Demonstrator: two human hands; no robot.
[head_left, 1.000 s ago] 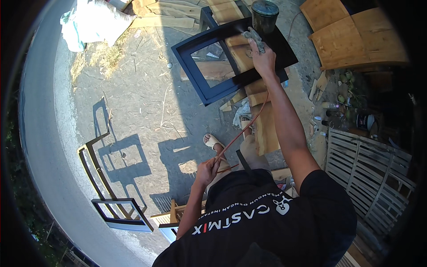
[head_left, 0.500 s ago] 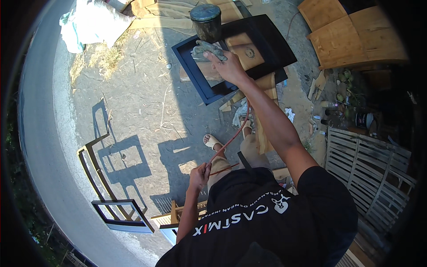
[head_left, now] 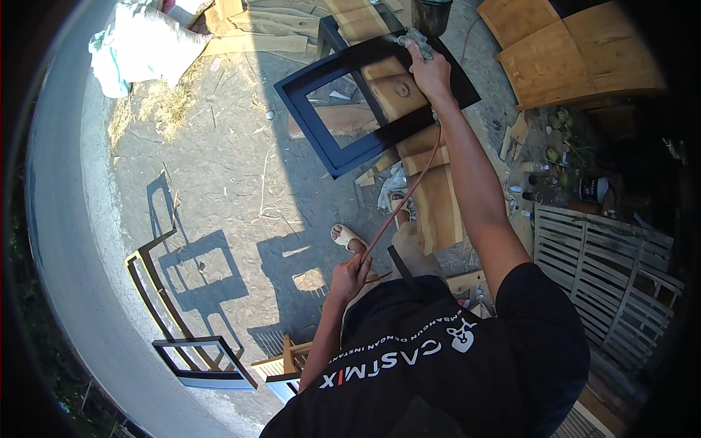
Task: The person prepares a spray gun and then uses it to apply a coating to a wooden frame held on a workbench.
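Note:
My right hand [head_left: 432, 75] is closed on a grey, paint-smeared spray gun [head_left: 415, 45], with a dark cup [head_left: 431, 16] at its far end. The gun is above the far right side of a black rectangular frame [head_left: 359, 152], which lies raised over wooden boards. From near my right wrist a reddish hose [head_left: 400, 201] runs back to my left hand [head_left: 350, 277]. That hand is wrapped round the hose in front of my waist.
Wooden planks [head_left: 438, 208] lie under and near the frame. Black frames [head_left: 201, 374] stand at the lower left by the road [head_left: 69, 219]. Curved wooden panels [head_left: 577, 62] are at the far right, above a slatted rack [head_left: 599, 270]. A white sack [head_left: 150, 47] lies far left.
My right hand has carried the spray gun and its cup rightward and away, from the frame's left part to its far right side. My left hand has shifted slightly right with the hose.

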